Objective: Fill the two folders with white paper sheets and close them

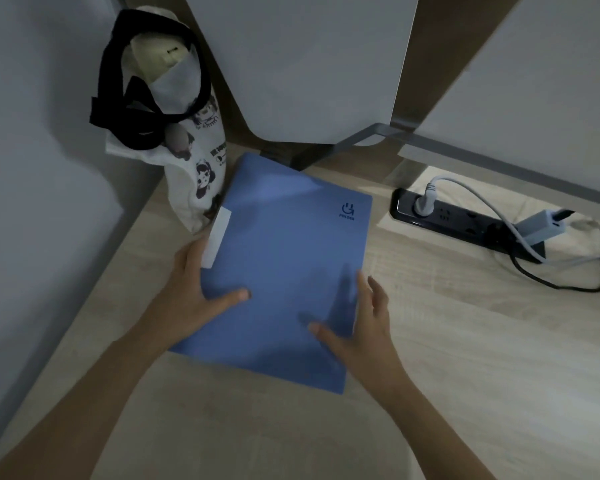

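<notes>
A blue folder [284, 258] lies closed on the light wooden desk [465, 341], tilted with its printed logo at the far right corner and a white label strip on its left spine. My left hand [191, 292] grips the folder's left edge, thumb on the cover and fingers under the spine. My right hand [357, 327] holds the right edge, thumb resting on the cover, fingers spread along the side. Only one folder is visible, and no loose white sheets show.
A white tote bag [187, 133] with black straps and cartoon prints stands at the far left, touching the folder's corner. A black power strip [465, 220] with grey plugs and cables lies at the right. Grey monitor panels and a stand rise behind.
</notes>
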`<action>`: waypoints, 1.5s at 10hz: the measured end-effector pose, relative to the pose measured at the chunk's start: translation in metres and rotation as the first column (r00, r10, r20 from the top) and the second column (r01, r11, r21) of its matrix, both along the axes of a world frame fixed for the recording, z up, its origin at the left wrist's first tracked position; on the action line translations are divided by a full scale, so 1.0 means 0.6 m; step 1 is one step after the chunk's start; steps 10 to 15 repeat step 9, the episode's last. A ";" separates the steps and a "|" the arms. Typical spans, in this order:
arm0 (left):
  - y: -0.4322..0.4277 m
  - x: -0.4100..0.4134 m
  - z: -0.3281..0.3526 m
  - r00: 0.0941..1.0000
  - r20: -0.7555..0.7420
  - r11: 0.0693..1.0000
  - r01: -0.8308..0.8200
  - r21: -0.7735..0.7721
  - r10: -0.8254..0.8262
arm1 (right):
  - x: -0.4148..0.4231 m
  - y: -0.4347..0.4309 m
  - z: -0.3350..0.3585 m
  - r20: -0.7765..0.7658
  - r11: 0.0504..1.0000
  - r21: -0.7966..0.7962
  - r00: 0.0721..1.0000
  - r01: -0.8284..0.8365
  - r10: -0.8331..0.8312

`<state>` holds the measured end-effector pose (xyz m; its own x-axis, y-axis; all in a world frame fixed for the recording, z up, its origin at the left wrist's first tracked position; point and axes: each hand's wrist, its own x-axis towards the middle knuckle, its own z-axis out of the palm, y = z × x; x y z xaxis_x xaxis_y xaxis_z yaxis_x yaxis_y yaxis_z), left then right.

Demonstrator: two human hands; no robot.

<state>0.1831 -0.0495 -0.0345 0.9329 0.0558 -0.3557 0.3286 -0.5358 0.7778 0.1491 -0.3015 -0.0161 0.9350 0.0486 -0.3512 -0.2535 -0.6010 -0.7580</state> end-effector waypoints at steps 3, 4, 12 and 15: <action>0.053 -0.070 -0.024 0.850 -0.031 0.736 0.473 0.484 -0.526 | -0.082 0.003 -0.065 0.027 0.738 -0.576 0.894 -0.352 0.447; 0.054 -0.063 -0.034 0.843 -0.016 0.713 0.465 0.525 -0.537 | -0.078 0.004 -0.072 0.084 0.729 -0.621 0.900 -0.288 0.427; 0.021 -0.093 0.009 0.821 0.048 0.605 0.379 0.700 -0.569 | -0.072 -0.022 0.012 -0.076 0.818 -0.393 0.901 -0.420 0.427; 0.021 -0.093 0.009 0.821 0.048 0.605 0.379 0.700 -0.569 | -0.072 -0.022 0.012 -0.076 0.818 -0.393 0.901 -0.420 0.427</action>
